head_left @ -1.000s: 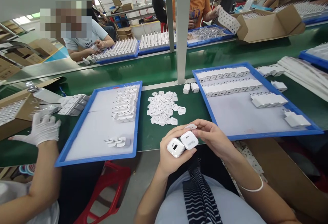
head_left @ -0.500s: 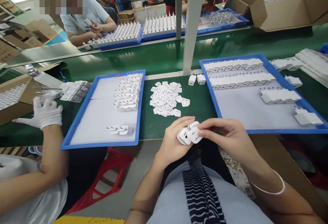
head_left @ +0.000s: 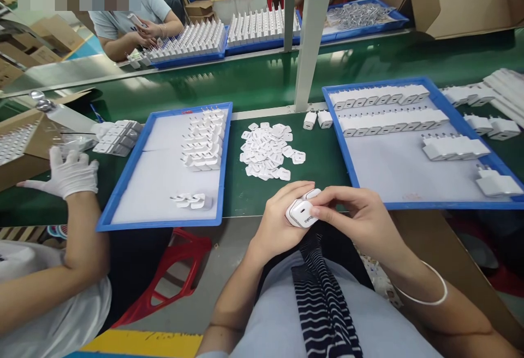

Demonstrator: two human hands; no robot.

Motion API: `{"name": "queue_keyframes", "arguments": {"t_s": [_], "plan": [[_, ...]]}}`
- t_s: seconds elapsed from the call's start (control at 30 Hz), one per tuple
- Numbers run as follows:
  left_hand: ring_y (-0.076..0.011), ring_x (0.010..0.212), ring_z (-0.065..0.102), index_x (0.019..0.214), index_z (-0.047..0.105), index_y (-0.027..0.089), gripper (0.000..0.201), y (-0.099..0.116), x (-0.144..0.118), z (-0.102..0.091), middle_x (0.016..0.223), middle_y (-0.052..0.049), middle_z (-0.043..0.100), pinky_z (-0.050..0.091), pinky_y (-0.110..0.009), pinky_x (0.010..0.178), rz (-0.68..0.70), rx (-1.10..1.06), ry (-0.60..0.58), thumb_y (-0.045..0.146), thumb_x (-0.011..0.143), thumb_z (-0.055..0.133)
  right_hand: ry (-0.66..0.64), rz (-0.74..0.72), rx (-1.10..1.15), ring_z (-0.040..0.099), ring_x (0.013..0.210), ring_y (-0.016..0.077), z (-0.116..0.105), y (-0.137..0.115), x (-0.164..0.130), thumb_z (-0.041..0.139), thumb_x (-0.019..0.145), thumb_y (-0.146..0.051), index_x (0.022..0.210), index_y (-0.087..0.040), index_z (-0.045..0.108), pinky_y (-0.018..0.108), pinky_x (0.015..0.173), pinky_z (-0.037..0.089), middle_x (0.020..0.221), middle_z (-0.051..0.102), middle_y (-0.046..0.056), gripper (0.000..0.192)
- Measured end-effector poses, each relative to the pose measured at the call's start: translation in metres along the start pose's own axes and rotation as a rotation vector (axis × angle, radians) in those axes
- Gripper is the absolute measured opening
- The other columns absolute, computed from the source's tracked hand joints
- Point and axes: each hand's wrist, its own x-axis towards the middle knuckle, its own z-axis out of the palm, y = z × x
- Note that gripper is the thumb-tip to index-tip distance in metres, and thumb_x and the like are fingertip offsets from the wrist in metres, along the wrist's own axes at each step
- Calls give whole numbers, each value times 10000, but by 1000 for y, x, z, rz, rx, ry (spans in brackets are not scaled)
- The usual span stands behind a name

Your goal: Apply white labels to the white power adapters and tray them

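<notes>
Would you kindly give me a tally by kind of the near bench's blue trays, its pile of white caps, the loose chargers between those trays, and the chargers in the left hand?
Blue trays: 2
Pile of white caps: 1, too jumbled to count singly
Loose chargers between the trays: 2
Held chargers, in the left hand: 2
Total: 7

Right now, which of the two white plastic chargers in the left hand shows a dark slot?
The nearer, lower white charger: its slotted front, touched by the right hand, faces the camera. The other charger sits behind, mostly hidden.
</notes>
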Motion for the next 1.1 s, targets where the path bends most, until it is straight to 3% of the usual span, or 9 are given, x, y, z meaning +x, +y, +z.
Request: {"name": "queue_keyframes", "arguments": {"t_s": [0.3,0.53,0.73,1.0,1.1], "plan": [[-242,1191,657,1242,664,210,430,-1,0,1,1278,-118,685,555,-387,1018,-8,-11,-9,195,822,752,-15,4,-41,650,654,156,-1,0,0,736,866,-274,808,-222,768,262,575,500,769,765,11,84],[-238,1184,661,1239,662,202,419,1,0,1,1268,-122,688,561,-373,1003,3,-6,-13,197,828,747,18,-86,-176,601,592,113,-1,-4,-3,721,867,-198,821,-234,766,234,546,482,753,755,-17,73],[-242,1198,656,1241,657,192,415,4,0,2,1273,-127,685,559,-380,1022,5,12,-27,193,833,732,27,-92,-253,626,630,136,-2,-5,-5,720,875,-213,890,-239,760,262,576,517,769,741,-7,50],[-244,1193,659,1245,658,208,412,7,2,1,1273,-117,688,565,-389,1018,1,0,-22,228,844,746,6,-43,-136,654,657,135,-4,-7,-8,710,901,-250,916,-241,741,257,591,535,783,734,-11,35],[-246,1183,663,1224,674,206,403,11,4,-1,1265,-118,693,566,-392,1011,-10,-42,-26,245,834,769,41,-94,-98,640,695,146,-5,-9,-9,684,922,-231,955,-247,726,278,613,530,816,709,4,55]]}}
